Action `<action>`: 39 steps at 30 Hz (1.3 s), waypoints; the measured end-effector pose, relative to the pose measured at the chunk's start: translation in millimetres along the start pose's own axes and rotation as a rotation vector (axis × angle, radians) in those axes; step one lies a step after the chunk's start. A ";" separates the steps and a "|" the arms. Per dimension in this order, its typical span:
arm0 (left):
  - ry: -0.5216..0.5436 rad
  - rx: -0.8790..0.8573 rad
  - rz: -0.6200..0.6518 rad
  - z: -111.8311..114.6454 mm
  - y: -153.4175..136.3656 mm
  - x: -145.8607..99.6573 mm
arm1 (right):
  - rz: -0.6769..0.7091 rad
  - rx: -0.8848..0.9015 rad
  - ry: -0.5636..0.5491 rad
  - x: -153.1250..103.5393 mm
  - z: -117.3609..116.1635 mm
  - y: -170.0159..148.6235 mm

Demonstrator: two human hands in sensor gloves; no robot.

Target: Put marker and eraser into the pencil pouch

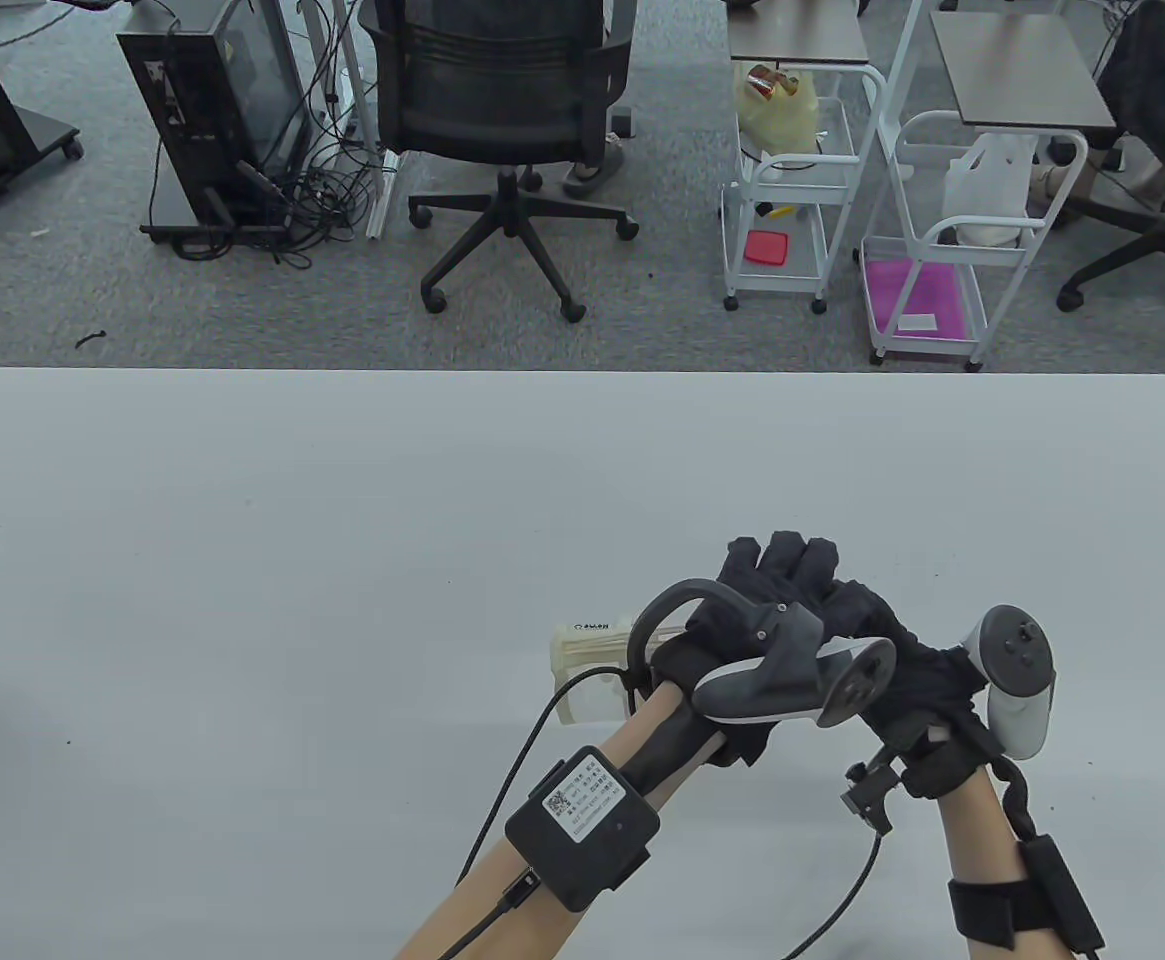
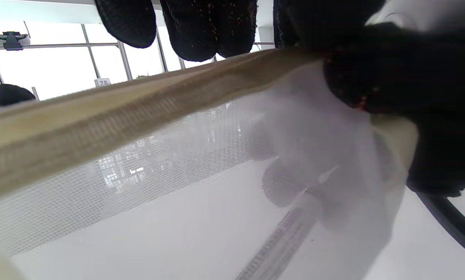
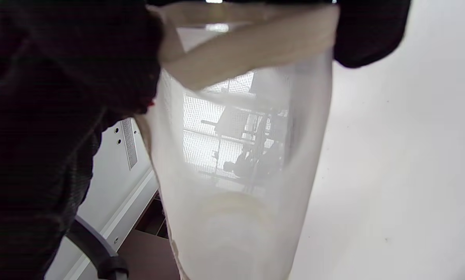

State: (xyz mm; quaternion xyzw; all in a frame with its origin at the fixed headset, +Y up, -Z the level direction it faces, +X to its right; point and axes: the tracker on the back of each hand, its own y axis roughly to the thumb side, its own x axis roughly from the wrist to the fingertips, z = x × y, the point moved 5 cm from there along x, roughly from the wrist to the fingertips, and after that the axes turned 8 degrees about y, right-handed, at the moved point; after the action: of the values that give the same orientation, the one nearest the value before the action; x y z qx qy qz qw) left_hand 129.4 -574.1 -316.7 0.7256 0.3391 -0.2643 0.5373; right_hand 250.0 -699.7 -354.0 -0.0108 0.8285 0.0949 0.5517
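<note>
presently observed: both hands close together over near right part of pale bench. left hand and right hand touching, both gripping the pencil pouch, mostly hidden beneath them, one end showing at left of left wrist. in left wrist view, left fingers curled over beige zipper band of pouch, mesh wall hanging below; dim shapes noted through mesh, contents not identifiable. in right wrist view, right fingers closed on pouch rim, pouch held clear of bench, mouth pulled wide. marker and eraser not distinguishable. black office chair noted beyond bench.
</note>
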 end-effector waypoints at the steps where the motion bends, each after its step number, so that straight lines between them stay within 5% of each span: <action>1: 0.047 -0.019 0.015 -3.3 0.9 0.4 | -0.002 -0.006 0.001 0.0 0.8 -1.4; 12: 0.034 0.065 0.038 -14.3 -25.8 -18.5 | 0.006 0.040 -0.026 -2.1 10.2 -2.7; 29: 0.029 0.305 -0.145 -9.0 -140.6 -90.1 | 0.003 0.148 -0.122 -11.4 40.3 -14.9; 39: 0.207 0.011 -0.226 -14.3 -145.5 -127.9 | 0.014 0.107 -0.125 -13.1 36.4 -6.1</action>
State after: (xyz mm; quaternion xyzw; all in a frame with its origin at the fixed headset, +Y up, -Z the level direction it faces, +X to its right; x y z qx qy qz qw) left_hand -63.8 -559.0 -304.4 0.7091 0.4706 -0.2491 0.4622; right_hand 289.0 -700.6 -356.5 0.0304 0.7965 0.0547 0.6014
